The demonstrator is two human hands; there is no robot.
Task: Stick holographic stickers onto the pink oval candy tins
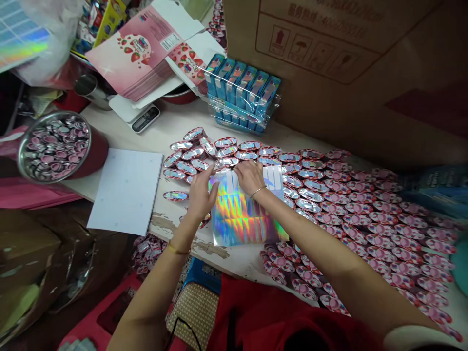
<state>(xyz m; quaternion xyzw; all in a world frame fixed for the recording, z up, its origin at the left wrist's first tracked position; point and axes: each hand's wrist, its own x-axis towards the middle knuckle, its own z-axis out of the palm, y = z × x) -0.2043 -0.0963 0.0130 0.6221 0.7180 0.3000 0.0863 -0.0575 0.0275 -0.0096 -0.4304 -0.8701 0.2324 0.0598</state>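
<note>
A shiny holographic sticker sheet [239,222] lies on the table, with pale label strips along its far edge. My left hand [200,194] is at the sheet's left side, thumb and fingers apart, close to several small oval containers with silvery tops [186,167]. At the sheet's far edge, my right hand [250,177] has its fingers curled together beside the oval containers [246,155]. Its fingertips are partly hidden, so what they hold cannot be made out. To the right stand many more oval containers with pink tops [382,217].
A stack of white sheets [126,190] overhangs the table's front edge. Left of it is a pot [98,148] full of small pink-and-silver pieces. Behind are flat pink cartons [127,53], wrapped blue packs [241,92] and a large cardboard box [329,97].
</note>
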